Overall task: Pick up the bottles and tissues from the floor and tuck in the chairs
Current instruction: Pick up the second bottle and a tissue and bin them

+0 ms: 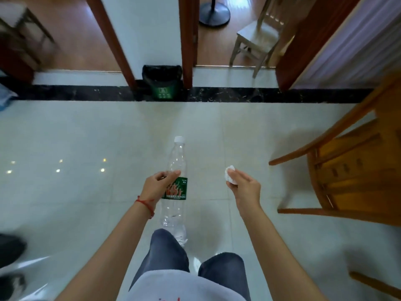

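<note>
My left hand [157, 186] grips a clear plastic bottle [176, 161] around its green label, white cap pointing away from me, held above the pale tiled floor. My right hand [244, 186] pinches a small crumpled white tissue [229, 173] between its fingertips. A brown wooden chair [347, 170] stands at the right, close to my right hand. A lighter wooden chair [256, 38] stands in the room beyond the right doorway.
A green bin lined with a black bag [162, 82] sits straight ahead against the wall between two doorways with dark red frames. A black floor strip [238, 94] runs across. A round stand base [213, 14] is beyond the right doorway. Dark shoes [10, 248] lie at the left edge.
</note>
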Available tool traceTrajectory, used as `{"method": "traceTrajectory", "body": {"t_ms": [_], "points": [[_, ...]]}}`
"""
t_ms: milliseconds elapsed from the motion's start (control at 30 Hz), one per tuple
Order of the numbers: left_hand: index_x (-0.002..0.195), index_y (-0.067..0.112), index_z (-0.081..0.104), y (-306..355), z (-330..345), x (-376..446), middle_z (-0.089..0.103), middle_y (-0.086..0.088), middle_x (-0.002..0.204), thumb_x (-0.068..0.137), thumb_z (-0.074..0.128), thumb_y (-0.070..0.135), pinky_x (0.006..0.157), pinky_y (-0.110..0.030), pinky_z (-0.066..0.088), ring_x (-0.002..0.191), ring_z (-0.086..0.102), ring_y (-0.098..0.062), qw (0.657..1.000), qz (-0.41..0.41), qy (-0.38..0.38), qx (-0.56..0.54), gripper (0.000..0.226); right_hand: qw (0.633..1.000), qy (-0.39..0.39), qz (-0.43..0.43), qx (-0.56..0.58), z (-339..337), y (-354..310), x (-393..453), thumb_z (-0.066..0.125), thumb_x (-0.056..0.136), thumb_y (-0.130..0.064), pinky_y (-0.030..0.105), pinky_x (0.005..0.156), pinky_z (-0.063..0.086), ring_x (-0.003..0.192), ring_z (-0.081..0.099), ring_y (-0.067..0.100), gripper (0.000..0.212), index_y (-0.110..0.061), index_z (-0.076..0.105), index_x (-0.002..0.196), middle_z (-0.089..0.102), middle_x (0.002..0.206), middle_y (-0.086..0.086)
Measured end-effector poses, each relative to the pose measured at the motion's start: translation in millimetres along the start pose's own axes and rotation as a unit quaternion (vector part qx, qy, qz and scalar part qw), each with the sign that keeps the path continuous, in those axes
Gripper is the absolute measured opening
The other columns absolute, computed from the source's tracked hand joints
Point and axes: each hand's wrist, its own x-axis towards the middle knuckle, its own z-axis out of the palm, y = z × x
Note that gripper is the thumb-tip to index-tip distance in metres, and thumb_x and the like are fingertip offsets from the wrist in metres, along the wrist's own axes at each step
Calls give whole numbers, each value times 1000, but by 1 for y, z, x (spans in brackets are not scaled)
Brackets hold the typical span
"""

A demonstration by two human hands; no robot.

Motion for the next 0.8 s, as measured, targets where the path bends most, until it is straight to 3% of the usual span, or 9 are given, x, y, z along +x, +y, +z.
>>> {"method": "traceTrajectory", "body": {"t_ms": [167,333,800], "points": [[82,13,61,17,-48,28,65,-10,85,78,68,28,77,-33,53,75,63,-22,999,-11,30,-39,17,998,-38,9,-39,64,7,9,69,79,-4,14,60,54,80,64,10,20,1,66,98,67,85,3],[79,12,63,42,-63,58,66,-9,81,78,69,24,71,-29,53,72,63,-19,996,-10,53,-70,14,997,-41,27,-57,104,-5,34,69,78,-4,15,61,55,88,64,17,10,-6,66,88,67,92,8],[81,13,64,185,-47,208,67,-8,78,77,69,30,77,-34,53,72,64,-21,992,4,89,-88,18,994,-82,22,-75,229,-118,173,68,80,-6,18,66,55,83,63,14,22,1,64,100,66,87,3]]}}
